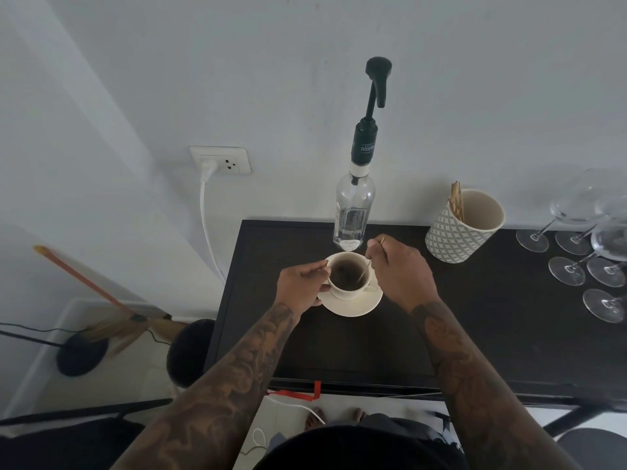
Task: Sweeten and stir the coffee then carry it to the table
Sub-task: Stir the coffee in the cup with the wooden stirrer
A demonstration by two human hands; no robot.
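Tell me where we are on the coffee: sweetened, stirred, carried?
Sweetening cannot be confirmed; the syrup pump bottle stands right behind the cup. Stirring is in hand: the right hand holds a thin stirrer dipped in the coffee, while the left hand steadies the cup's rim. Carrying is left: cup and saucer sit on the dark counter.

Domestic or small café coffee corner: dark sideboard (492, 317) against white wall, pump syrup bottle (353, 212) at centre, upturned wine glasses (590, 266) at right, broom (112, 307) lower left.
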